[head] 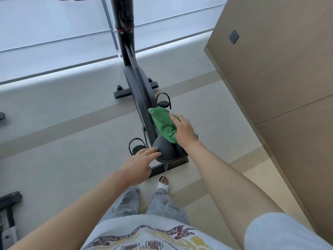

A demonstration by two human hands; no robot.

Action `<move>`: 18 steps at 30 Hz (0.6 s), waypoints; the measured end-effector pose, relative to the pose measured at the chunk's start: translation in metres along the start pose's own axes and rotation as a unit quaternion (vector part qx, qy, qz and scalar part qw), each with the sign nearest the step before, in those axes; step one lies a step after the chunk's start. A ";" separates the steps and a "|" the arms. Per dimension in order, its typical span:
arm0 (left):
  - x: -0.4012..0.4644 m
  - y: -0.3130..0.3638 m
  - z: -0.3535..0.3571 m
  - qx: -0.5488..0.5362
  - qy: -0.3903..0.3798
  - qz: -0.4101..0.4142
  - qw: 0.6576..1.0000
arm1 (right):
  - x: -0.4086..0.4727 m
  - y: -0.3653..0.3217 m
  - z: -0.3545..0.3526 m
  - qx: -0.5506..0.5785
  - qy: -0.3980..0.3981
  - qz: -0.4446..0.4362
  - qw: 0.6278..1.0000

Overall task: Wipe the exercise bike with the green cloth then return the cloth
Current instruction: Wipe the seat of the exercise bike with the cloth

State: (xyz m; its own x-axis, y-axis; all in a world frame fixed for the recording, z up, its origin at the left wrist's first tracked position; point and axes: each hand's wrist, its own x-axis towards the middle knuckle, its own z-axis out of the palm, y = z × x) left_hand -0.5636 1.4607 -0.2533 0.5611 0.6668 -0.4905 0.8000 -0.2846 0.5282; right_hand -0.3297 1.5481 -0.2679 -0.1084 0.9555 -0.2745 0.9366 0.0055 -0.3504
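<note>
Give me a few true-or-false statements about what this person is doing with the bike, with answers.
1. The right hand presses the green cloth on the exercise bike. True.
2. The left hand holds a spray bottle. False: it is empty, fingers spread beside the saddle.
3. The cloth lies on the floor. False: it is on the frame, ahead of the saddle.
4. The person stands behind the saddle. True.

place: home workout room | cues: exercise bike (142,91), tiled floor (72,141), frosted window (54,24), slippers (163,184)
</note>
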 end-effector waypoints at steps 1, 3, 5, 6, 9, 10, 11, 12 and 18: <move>0.002 0.000 0.003 0.002 -0.008 -0.002 1.000 | -0.016 0.005 0.004 -0.013 0.014 0.001 1.000; 0.003 -0.001 0.009 0.010 -0.023 -0.009 1.000 | -0.054 0.017 0.010 -0.020 0.038 -0.011 0.999; 0.002 -0.005 0.014 0.018 -0.036 -0.011 0.999 | -0.084 0.035 0.014 -0.011 0.047 0.009 0.999; 0.001 -0.006 0.015 0.021 -0.042 -0.010 0.999 | -0.095 0.047 0.013 -0.004 0.044 0.042 0.998; 0.000 -0.008 0.015 0.019 -0.053 -0.015 0.998 | -0.130 0.090 0.007 -0.008 -0.032 0.161 0.986; 0.001 -0.007 0.015 0.017 -0.056 -0.015 0.998 | -0.145 0.101 0.005 -0.016 -0.065 0.195 0.978; 0.003 -0.006 0.014 0.017 -0.058 -0.015 0.998 | -0.159 0.108 0.004 -0.014 -0.079 0.227 0.971; 0.004 -0.005 0.014 0.018 -0.059 -0.017 0.998 | -0.169 0.111 0.004 -0.002 -0.077 0.252 0.965; 0.007 0.001 0.004 0.021 -0.067 -0.039 0.997 | -0.159 0.098 -0.002 0.080 0.024 0.245 0.966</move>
State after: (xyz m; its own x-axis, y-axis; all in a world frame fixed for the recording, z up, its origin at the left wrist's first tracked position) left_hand -0.5583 1.4621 -0.2592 0.5186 0.5908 -0.6180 0.8484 -0.2659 0.4577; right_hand -0.2198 1.3970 -0.2571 0.3547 0.8443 -0.4016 0.8076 -0.4931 -0.3234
